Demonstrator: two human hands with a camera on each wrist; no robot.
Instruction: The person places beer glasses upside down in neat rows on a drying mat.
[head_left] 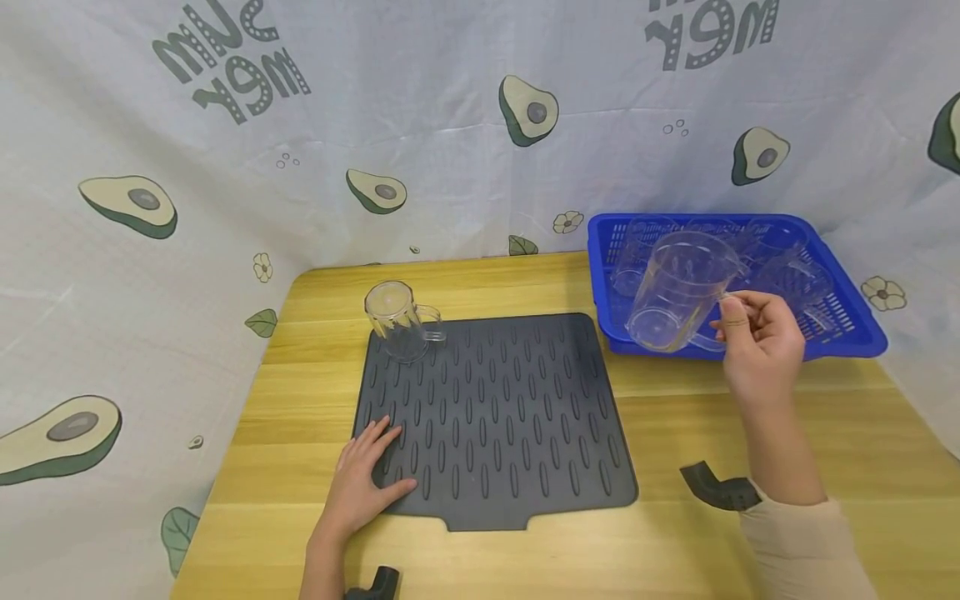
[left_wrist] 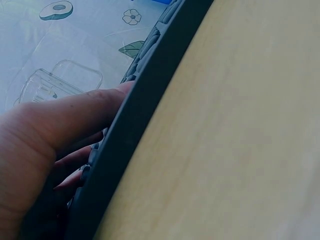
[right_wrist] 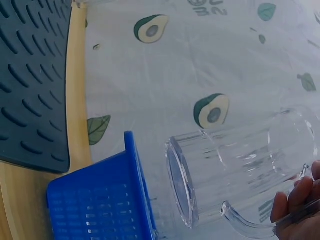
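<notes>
My right hand point(head_left: 763, 342) grips the handle of a clear jug point(head_left: 678, 292), which is tilted and held over the front of the blue basket point(head_left: 862, 333). In the right wrist view the jug point(right_wrist: 245, 160) lies across the picture, its thick base towards the basket. My left hand point(head_left: 363, 483) rests on the near left part of a dark grey ridged mat point(head_left: 487, 508), fingers spread. The thumb point(left_wrist: 90, 110) touches the mat's edge in the left wrist view. A clear glass mug point(head_left: 401, 325) stands on the mat's far left corner, handle to the right.
Several clear glass vessels point(head_left: 795, 279) lie in the basket at the back right of the wooden table point(head_left: 675, 442). A white cloth point(head_left: 450, 50) printed with avocados hangs behind the table and along its left side. Black wrist mounts point(head_left: 720, 490) stick out from both arms.
</notes>
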